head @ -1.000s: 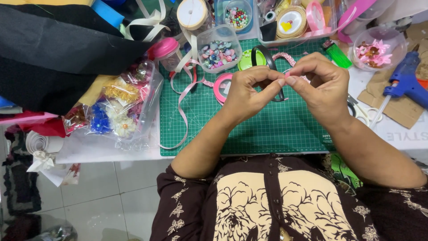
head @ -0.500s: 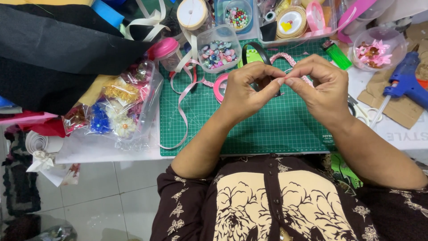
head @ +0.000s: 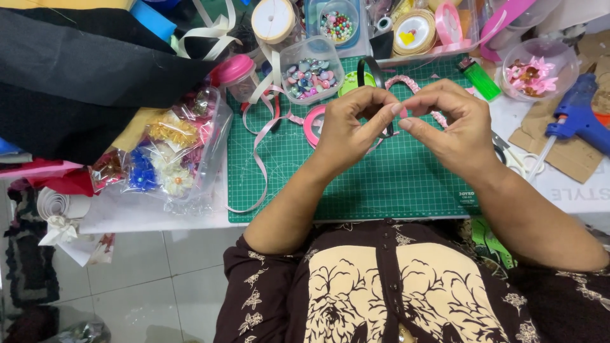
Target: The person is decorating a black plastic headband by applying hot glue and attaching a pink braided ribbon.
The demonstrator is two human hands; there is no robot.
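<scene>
1. While both hands meet over the green mat, the left hand and right hand pinch, fingertips together, a small pink ribbon bit at the black headband; the band arcs up behind the left fingers, held just above the mat.
2. As I judge it, the ribbon work on the band is mid-way; a pink strip already lies along one arc beside the right hand, though how much of the band is covered I cannot tell; the pinched end looks unfastened.
3. Count near the hands: one headband; one pink tape roll on the mat by the left wrist; one loose ribbon trailing leftward.
4. Further out: one bead tub; one green lighter; one blue glue gun; one pair of scissors beside the right wrist.
5. At the edges: one bowl of pink flowers; one bag of ribbon flowers; one black cloth.
</scene>
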